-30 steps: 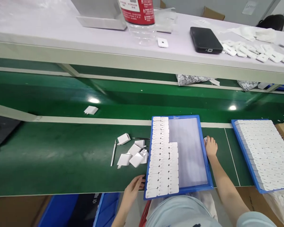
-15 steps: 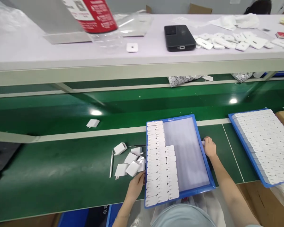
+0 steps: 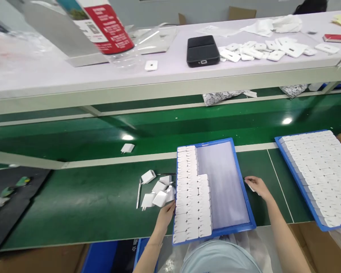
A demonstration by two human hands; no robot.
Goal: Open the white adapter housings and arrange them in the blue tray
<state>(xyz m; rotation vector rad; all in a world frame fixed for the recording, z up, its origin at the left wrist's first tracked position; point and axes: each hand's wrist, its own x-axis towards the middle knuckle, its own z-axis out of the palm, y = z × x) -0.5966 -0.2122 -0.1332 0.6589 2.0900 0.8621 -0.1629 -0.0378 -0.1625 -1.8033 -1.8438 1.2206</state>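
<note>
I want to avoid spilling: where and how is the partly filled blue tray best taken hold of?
I would grip the blue tray's rim at both long sides: left hand from the left, right hand , after putting down its small white part , from the right. The rim frames these sides; white pieces are packed toward the left, so that side probably weighs more.

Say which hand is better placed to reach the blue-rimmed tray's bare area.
Probably the right hand, holding a small white piece beside the tray's bare side; the left hand is by its filled side.
</note>
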